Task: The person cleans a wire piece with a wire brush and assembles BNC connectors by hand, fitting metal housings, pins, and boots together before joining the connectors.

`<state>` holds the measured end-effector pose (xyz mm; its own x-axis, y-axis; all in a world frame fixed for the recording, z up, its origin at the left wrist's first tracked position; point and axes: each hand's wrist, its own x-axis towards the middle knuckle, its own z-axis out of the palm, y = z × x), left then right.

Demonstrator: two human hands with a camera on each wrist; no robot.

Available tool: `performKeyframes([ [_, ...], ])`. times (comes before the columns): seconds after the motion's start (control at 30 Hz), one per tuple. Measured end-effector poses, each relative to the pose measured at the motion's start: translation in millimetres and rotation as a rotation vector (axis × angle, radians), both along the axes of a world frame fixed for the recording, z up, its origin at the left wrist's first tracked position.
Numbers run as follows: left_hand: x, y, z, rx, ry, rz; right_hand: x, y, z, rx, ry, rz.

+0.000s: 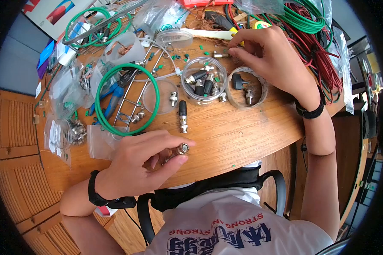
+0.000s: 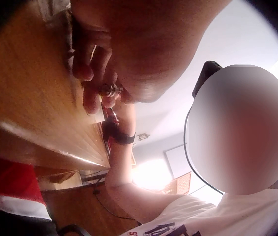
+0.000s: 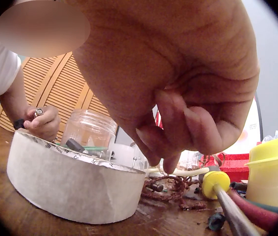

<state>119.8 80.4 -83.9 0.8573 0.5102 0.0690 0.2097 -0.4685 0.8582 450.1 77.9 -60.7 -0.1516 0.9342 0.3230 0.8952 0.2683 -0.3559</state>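
We see the left hand (image 1: 142,157) in front of the jar (image 1: 198,98) and to its left, thumb and fingertips pinching a plug (image 1: 183,148). Its open end faces up towards the eyes, probably so that the bore can be checked. We find the right hand (image 1: 272,55) beyond the jar and to its right, fingers bent, tips beside a second plug (image 1: 220,55); we cannot tell whether they have closed on it.

The jar holds several loose plugs, black-sleeved ones among them, and its wall likely keeps them from rolling about. Just right of the jar, the tape ring (image 1: 230,95) seems to do the same (a makeshift tray, we would say) for another plug and a black piece (image 1: 238,80). In front of the jar lies a black-sleeved plug (image 1: 183,117), within easy reach of the left hand.

Left of the jar, a green loop (image 1: 98,97) lies across the pliers (image 1: 117,98), so we judge it would have to be lifted to free them. Behind the jar, a pale tool (image 1: 206,33) crowds the right hand's side, and red cables (image 1: 315,63) are heaped further right.
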Motion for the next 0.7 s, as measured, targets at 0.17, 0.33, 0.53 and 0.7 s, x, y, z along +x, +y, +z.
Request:
performKeyframes([
  [0.17, -6, -2, 6, -0.135, 0.050, -0.001, -1, -1, 2, -0.001, 0.010, 0.003],
  [0.33, -14, 6, -3, -0.215, -0.196, -0.130, 0, -1, 1, 0.014, 0.013, 0.024],
  [0.53, -61, -9, 13, -0.080, -0.359, 0.004, -15, -9, 30, -0.219, 0.054, -0.061],
  [0.7, -55, 19, 73, 0.267, -0.571, -0.064, -10, -5, 18, -0.073, 0.019, 0.042],
])
